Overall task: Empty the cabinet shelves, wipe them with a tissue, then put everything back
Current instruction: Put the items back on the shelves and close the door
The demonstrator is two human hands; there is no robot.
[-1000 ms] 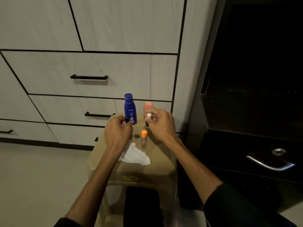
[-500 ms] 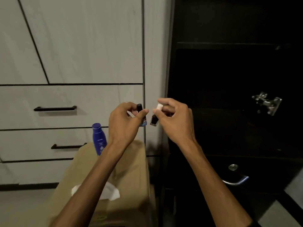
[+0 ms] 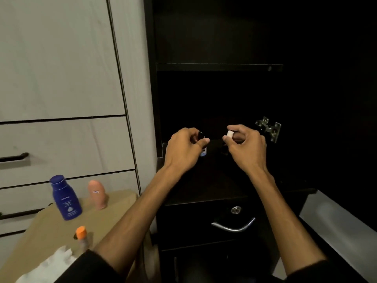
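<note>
My left hand (image 3: 184, 149) grips a small black-capped bottle (image 3: 203, 147) in front of the dark open cabinet (image 3: 218, 67). A white-capped small bottle (image 3: 228, 137) is pinched in my right hand (image 3: 247, 147) beside it. Both hands hover at the level of the lower shelf's front edge. On the beige stool (image 3: 114, 209) at lower left stand a blue lotion bottle (image 3: 65, 198), a pink tube (image 3: 97, 194) and an orange-capped bottle (image 3: 81, 236). A white tissue (image 3: 51, 266) lies at the stool's near side.
Pale drawer fronts with black handles (image 3: 14, 158) fill the left. A metal hinge (image 3: 268, 128) sticks out on the cabinet's right side. Below the shelves is a dark drawer with a lock (image 3: 235, 210) and a silver handle (image 3: 233, 225).
Both hands lifted the two small bottles off the stool and carried them right, into the open cabinet. My view swung right and up with them.
</note>
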